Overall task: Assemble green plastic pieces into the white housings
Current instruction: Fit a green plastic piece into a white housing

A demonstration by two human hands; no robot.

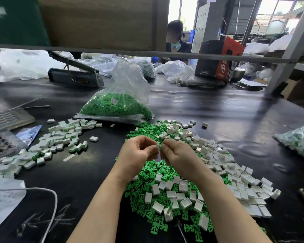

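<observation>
Both hands meet above the middle of the black table [226, 120]: the left hand [139, 151] and the right hand [177, 153] have their fingers curled inward, fingertips touching around a small piece pinched between them, of which only a sliver of white and green [159, 146] shows, too hidden to tell which hand holds which part. Across the table's far side lies a grey heat sealer [75, 76] with its arm raised, and beyond it a seated person [177, 41] next to a red and black carton [218, 58]. Closer in, a clear plastic bag [119, 102] stands partly full of green pieces, a small label lying on them. Beneath and around the forearms spreads a mixed heap: loose green plastic pieces [151, 172] toward the centre and near edge, empty white housings [235, 172] scattered over them and thickest on the right. Left of the hands, well apart from that heap, sits a pile of finished housings [60, 139] with green showing at their ends. Another clear bag of white parts [298, 139] lies at the right edge. At the lower left a sheet of paper [3, 199] rests on the table with a white cable [51, 207] curving past it.
</observation>
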